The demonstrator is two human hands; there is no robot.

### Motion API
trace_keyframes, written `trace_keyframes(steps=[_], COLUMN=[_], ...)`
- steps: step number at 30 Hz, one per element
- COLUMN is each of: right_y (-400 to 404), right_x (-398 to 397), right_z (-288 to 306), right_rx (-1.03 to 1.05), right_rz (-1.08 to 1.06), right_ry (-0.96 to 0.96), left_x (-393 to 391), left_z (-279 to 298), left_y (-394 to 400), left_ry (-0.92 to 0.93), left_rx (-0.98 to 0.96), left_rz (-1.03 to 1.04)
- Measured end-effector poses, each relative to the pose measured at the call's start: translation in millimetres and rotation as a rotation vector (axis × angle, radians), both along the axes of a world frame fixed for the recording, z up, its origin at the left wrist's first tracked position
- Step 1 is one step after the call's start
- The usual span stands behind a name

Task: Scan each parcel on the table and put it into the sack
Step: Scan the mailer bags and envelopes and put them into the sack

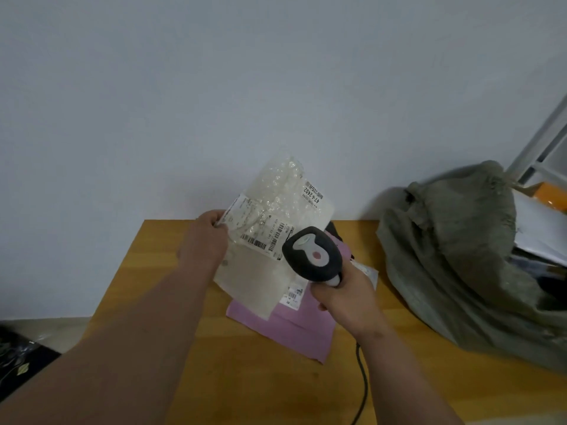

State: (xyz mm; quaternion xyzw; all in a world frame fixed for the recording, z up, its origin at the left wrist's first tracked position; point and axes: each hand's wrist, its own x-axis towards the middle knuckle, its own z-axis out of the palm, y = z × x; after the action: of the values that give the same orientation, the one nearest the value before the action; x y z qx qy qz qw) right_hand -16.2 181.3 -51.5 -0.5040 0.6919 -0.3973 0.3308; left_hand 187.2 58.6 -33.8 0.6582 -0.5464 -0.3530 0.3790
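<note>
Pale grey wall fills the upper half of the view, and below it a wooden counter (159,302) runs toward me. On the counter's right side slumps a large grey-green sack (454,256), its mouth turned to the right, where white and orange parcels show inside or behind it; I cannot tell which. Near the counter's middle lies a flat pink mailer (294,329), with a darker parcel and a small white packet partly hidden behind my hands.

My left hand (205,237) holds a cream bubble-wrap mailer (276,216) up off the counter, tilted, pinching its left edge between thumb and fingers. Its printed label (260,234) faces me, with barcode strips along the lower edge. My right hand (343,292) is wrapped round the handle of a dark barcode scanner (310,256), whose head sits just beside the label's lower right corner. A black cable (362,378) trails from it toward me.

I judge the step in hand to be the scan itself. To do it well I would flatten the wrinkled label by pulling the mailer's edge taut, draw the scanner back a little so its beam spans a whole barcode, and aim squarely at one strip rather than between two. Only then would the mailer go right, into the sack.
</note>
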Motion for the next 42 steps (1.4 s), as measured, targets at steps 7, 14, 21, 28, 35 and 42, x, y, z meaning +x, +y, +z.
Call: trace_keyframes(steps=[7,14,21,28,35,42], right_y=[5.6,7.8,12.1,13.3,14.7,16.5], right_x=[-4.0,-3.4,-2.4,-0.4,1.6,-0.3], right_z=[-3.6,-6.3,-5.8,-6.5,-5.8,-3.3], right_rx=[0.005,0.016,0.018,0.017,-0.008,-0.006], right_rz=[0.063,0.079,0.088,0.114,0.117,0.112], right_ry=[0.139,0.180,0.205,0.238,0.240,0.249], left_x=[1.3,3.3,4.8,3.8,7.7,3.9], left_z=[7.9,3.7,2.9,4.4,2.2,5.7], left_y=[-4.9,-5.8,-2.6,3.1,3.1,2.9], left_ry=[-0.104,-0.084,-0.059,-0.035,0.026,0.087], left_rx=[0.027,0.047,0.059,0.064,0.051,0.029], left_rz=[0.034,0.034,0.028,0.017,-0.023,-0.026])
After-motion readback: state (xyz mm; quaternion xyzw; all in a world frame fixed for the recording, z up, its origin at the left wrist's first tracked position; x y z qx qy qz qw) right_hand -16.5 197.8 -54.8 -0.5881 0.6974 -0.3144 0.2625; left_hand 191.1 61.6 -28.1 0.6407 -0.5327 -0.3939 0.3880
